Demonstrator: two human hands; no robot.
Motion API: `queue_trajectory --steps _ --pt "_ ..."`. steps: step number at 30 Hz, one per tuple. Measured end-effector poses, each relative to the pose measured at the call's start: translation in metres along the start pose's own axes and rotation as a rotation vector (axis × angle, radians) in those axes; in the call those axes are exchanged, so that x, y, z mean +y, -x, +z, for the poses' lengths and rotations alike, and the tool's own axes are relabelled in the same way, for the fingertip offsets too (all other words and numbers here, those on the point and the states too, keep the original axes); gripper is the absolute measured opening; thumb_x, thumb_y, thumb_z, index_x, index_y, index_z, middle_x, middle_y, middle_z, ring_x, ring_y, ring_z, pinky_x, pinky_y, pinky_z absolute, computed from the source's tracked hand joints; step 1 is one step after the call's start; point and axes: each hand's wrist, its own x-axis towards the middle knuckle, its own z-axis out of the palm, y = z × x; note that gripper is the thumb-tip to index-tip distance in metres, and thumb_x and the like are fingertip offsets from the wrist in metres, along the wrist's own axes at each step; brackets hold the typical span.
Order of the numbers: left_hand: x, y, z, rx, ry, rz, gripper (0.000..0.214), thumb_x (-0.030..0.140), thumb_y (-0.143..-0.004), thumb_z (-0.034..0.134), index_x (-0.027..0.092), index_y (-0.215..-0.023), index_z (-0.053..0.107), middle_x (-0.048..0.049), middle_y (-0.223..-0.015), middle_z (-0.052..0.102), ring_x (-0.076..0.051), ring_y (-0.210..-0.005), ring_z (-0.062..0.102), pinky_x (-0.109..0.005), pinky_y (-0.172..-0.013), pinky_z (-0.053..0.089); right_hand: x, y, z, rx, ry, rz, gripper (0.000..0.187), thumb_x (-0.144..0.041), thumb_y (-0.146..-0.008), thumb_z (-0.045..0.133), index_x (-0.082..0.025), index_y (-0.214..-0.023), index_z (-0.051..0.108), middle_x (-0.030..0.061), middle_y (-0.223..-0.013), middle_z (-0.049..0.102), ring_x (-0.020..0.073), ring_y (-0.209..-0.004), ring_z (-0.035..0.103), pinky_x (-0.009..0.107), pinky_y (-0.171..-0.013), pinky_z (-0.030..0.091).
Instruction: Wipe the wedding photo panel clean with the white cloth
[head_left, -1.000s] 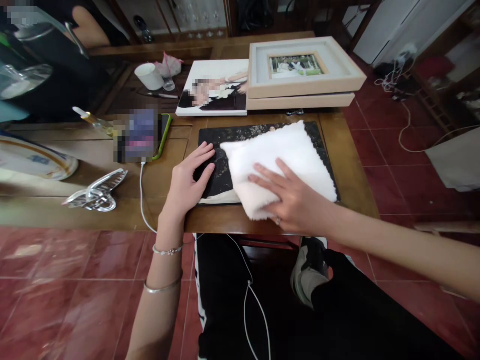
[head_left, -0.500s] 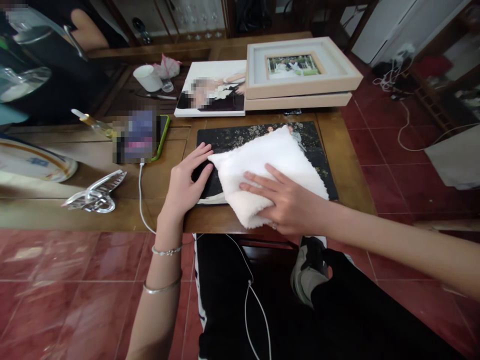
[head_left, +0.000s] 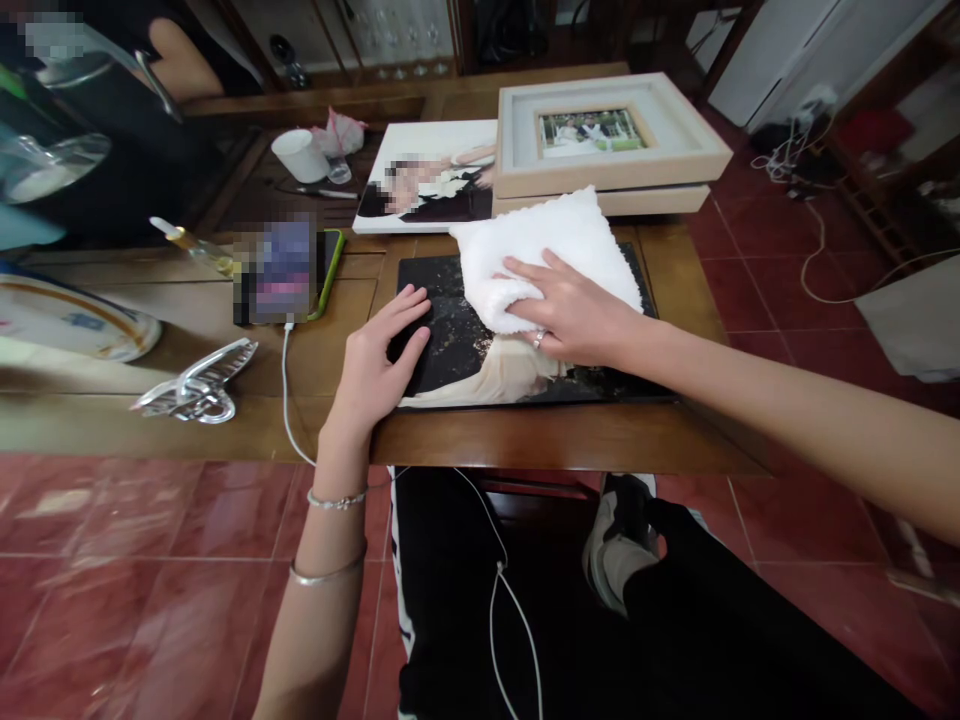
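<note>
A white fluffy cloth (head_left: 536,230) lies bunched over the upper right part of a dark photo panel (head_left: 446,340) on the wooden table. My right hand (head_left: 577,310) presses on the cloth, with a fold of it caught between thumb and fingers. Fingers stretched out, my left hand (head_left: 379,355) rests on the panel's left edge and holds nothing. A pale, dress-like shape shows on the uncovered lower part of the panel. The cloth hides the upper right of its picture.
Behind the panel lie a white-edged photo print (head_left: 431,180) and stacked wooden picture frames (head_left: 604,165). To the left are a silver hair claw (head_left: 199,385), a phone (head_left: 289,270) on a white cable, a dropper bottle (head_left: 195,248) and a white cup (head_left: 300,157). Another person's arm (head_left: 184,60) shows at upper left.
My right hand has pushed the cloth away from me, up the panel, uncovering its lower part. My left hand stays at the left edge.
</note>
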Motion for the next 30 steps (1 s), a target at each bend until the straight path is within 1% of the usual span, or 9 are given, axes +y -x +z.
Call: queue_trajectory --steps 4,7,10,13,16,19,24,27,30 --pt "0.000 0.000 0.000 -0.002 -0.003 0.005 0.031 0.033 -0.096 0.057 0.022 -0.124 0.067 -0.0066 -0.137 0.062 -0.025 -0.135 0.051 -0.049 -0.115 0.040 -0.017 0.008 0.001 0.012 0.006 -0.005 0.031 -0.010 -0.082 0.061 -0.010 -0.112 0.069 0.0244 -0.145 0.051 0.0391 -0.142 0.036 0.071 -0.109 0.028" --pt "0.000 0.000 0.000 -0.005 -0.011 0.007 0.032 0.031 -0.096 0.057 0.020 -0.124 0.066 -0.0074 -0.137 0.062 -0.024 -0.135 0.051 -0.047 -0.116 0.039 -0.043 0.021 0.004 0.040 0.005 -0.076 0.024 -0.012 -0.079 0.064 -0.013 -0.102 0.073 0.0227 -0.144 0.052 0.0412 -0.141 0.037 0.073 -0.107 0.028" --pt "-0.001 0.000 0.000 -0.007 -0.025 0.004 0.031 0.032 -0.096 0.056 0.022 -0.124 0.066 -0.0063 -0.138 0.061 -0.023 -0.135 0.051 -0.048 -0.116 0.039 -0.073 0.035 0.006 0.107 -0.002 -0.166 0.011 -0.014 -0.083 0.063 -0.015 -0.085 0.074 0.0220 -0.139 0.057 0.0415 -0.137 0.042 0.073 -0.105 0.032" --pt "-0.002 0.000 -0.001 -0.025 -0.014 0.015 0.032 0.032 -0.096 0.055 0.022 -0.125 0.065 -0.0062 -0.139 0.060 -0.024 -0.136 0.049 -0.049 -0.116 0.038 -0.097 0.045 0.005 0.183 0.004 -0.228 0.020 -0.019 -0.090 0.060 -0.015 -0.075 0.072 0.0227 -0.133 0.062 0.0407 -0.132 0.049 0.071 -0.103 0.037" --pt "-0.001 0.000 -0.001 -0.029 0.004 0.004 0.032 0.034 -0.096 0.055 0.025 -0.125 0.065 -0.0044 -0.139 0.060 -0.024 -0.137 0.049 -0.049 -0.117 0.038 -0.107 0.050 0.003 0.193 0.024 -0.270 0.019 -0.021 -0.090 0.061 -0.015 -0.075 0.072 0.0222 -0.132 0.063 0.0408 -0.130 0.052 0.069 -0.102 0.040" --pt "0.000 0.000 -0.002 -0.022 -0.001 -0.013 0.032 0.036 -0.096 0.054 0.027 -0.125 0.066 -0.0027 -0.139 0.060 -0.025 -0.137 0.049 -0.050 -0.116 0.038 -0.105 0.049 0.001 0.169 -0.023 -0.267 0.017 -0.019 -0.089 0.059 -0.016 -0.079 0.073 0.0212 -0.134 0.062 0.0402 -0.131 0.051 0.069 -0.103 0.040" --pt "0.000 0.000 -0.001 -0.029 -0.018 -0.004 0.033 0.036 -0.096 0.054 0.024 -0.125 0.066 -0.0051 -0.139 0.060 -0.025 -0.136 0.049 -0.050 -0.116 0.038 -0.085 0.041 -0.003 0.072 -0.083 -0.215 0.015 -0.014 -0.083 0.061 -0.014 -0.087 0.075 0.0225 -0.138 0.058 0.0401 -0.135 0.046 0.068 -0.107 0.036" --pt "0.000 0.000 -0.001 -0.015 -0.020 -0.014 0.032 0.035 -0.096 0.055 0.023 -0.124 0.066 -0.0057 -0.138 0.061 -0.025 -0.136 0.050 -0.050 -0.116 0.038 -0.068 0.033 -0.004 0.004 -0.069 -0.176 0.023 -0.014 -0.079 0.064 -0.013 -0.100 0.074 0.0231 -0.141 0.055 0.0393 -0.138 0.042 0.068 -0.108 0.033" --pt "0.001 0.000 0.000 -0.009 -0.014 -0.008 0.032 0.034 -0.096 0.056 0.021 -0.124 0.067 -0.0073 -0.138 0.061 -0.025 -0.135 0.051 -0.049 -0.116 0.038 -0.047 0.023 -0.005 -0.019 -0.037 -0.117 0.029 -0.011 -0.081 0.061 -0.012 -0.108 0.071 0.0232 -0.142 0.053 0.0379 -0.140 0.040 0.068 -0.109 0.031"
